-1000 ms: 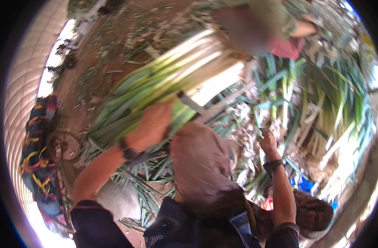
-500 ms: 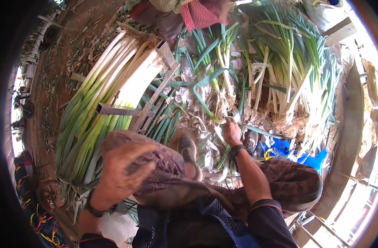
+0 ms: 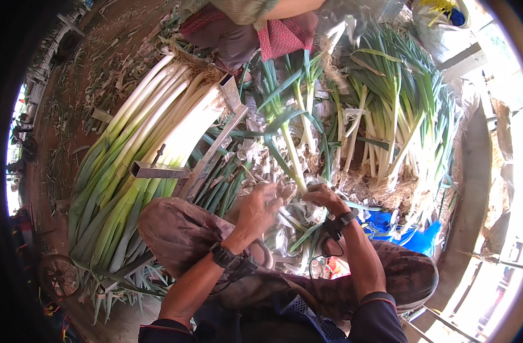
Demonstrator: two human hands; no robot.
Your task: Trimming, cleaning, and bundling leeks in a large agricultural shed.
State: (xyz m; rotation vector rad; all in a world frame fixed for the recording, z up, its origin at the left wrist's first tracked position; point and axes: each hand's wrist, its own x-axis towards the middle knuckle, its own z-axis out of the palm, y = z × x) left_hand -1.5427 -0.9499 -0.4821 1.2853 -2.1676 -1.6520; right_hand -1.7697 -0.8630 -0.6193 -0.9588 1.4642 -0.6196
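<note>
My right hand (image 3: pixel 326 200) is closed around the root end of a single leek (image 3: pixel 291 150), whose pale stalk and green leaves point away from me. Just left of that end is my left hand (image 3: pixel 255 210), fingers apart and holding nothing. A stack of long leeks with white stems (image 3: pixel 161 117) lies in a metal frame (image 3: pixel 230 94) on my left. On the right is a heap of leeks (image 3: pixel 396 108) with dirty, matted roots. Peeled skins and leaf scraps (image 3: pixel 284 220) litter the ground between my knees.
Another person's arm (image 3: pixel 293 8) and a red patterned cloth (image 3: pixel 288 37) are at the far side. Blue plastic sheeting (image 3: pixel 407 231) lies beyond my right knee. A curved ledge (image 3: pixel 473 166) runs along the right, and a wheel (image 3: pixel 58 274) stands at the lower left.
My left hand has moved from over my left knee to the right, beside my right hand. The leek at my right hand is now raised and straighter. The other person's arm has come into view.
</note>
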